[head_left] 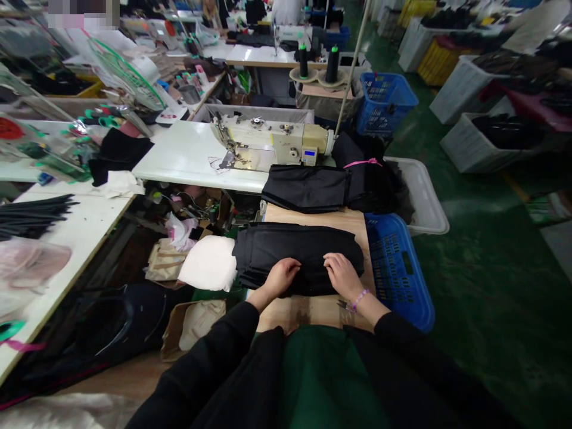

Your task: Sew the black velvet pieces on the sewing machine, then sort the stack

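Note:
A stack of black fabric pieces [286, 241] lies in front of me on a light wooden board [274, 313]. My left hand [281, 277] rests on the near part of the stack, its thumb and fingers pinching the top cloth. A short way to the right, my right hand [342, 275] has its fingers curled onto the same cloth, with a beaded bracelet at the wrist. Small thread snips [345, 305] lie by that wrist, partly hidden. Beyond the stack sits a second folded black bundle [306, 187].
A sewing machine [272, 140] stands on the white table [174, 149] ahead. At the right are a blue basket [411, 286] and a pale plastic bin [429, 190]. A white padded stool [208, 262] touches the stack's left end. More black cloth tied with pink [364, 173] stands behind.

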Tool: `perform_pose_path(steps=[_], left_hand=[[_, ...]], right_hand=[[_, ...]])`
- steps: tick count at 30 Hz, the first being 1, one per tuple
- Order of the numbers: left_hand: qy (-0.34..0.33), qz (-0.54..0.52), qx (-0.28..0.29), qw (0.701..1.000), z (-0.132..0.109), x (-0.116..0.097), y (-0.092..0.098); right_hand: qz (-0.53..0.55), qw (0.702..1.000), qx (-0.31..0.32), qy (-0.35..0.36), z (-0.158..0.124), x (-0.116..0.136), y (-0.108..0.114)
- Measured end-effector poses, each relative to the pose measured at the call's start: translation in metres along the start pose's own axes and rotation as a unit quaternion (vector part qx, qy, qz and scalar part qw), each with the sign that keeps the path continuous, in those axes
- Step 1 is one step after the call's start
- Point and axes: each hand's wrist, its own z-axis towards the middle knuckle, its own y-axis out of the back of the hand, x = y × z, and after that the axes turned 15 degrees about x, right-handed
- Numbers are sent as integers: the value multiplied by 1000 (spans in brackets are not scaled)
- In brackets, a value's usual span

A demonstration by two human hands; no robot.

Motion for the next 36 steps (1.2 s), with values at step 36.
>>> perform_pose_path(steps=[36], left_hand=[[-113,235,104,960,4,0,6]], right_hand=[[-64,990,77,104,13,-4,-6]])
